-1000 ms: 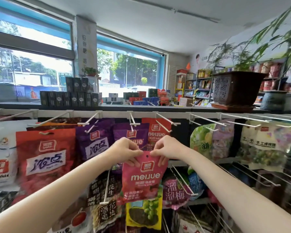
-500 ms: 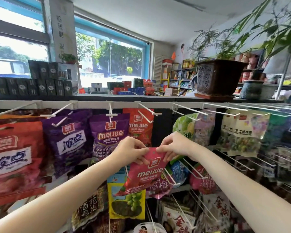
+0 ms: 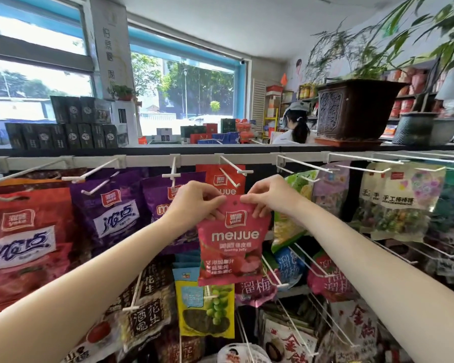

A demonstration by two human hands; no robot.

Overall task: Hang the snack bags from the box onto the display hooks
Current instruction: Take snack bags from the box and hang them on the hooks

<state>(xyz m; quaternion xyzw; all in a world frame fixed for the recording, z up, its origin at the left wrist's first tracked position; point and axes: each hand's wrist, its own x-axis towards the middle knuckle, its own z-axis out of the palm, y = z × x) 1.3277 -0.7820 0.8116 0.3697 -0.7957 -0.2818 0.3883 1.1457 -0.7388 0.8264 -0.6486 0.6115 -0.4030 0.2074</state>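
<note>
Pink meijue gummy bag [image 3: 232,239], upright

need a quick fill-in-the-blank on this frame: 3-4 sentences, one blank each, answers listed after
1. The pink meijue bag is held by ____ hands, the left hand and the right hand.
2. Both hands pinch the bag along its ____ edge.
3. The bag hanging on the white hook just behind the hands is ____ in colour.
4. The bag with green grapes hangs ____ the held bag.

Answers: two; top; red; below
</note>
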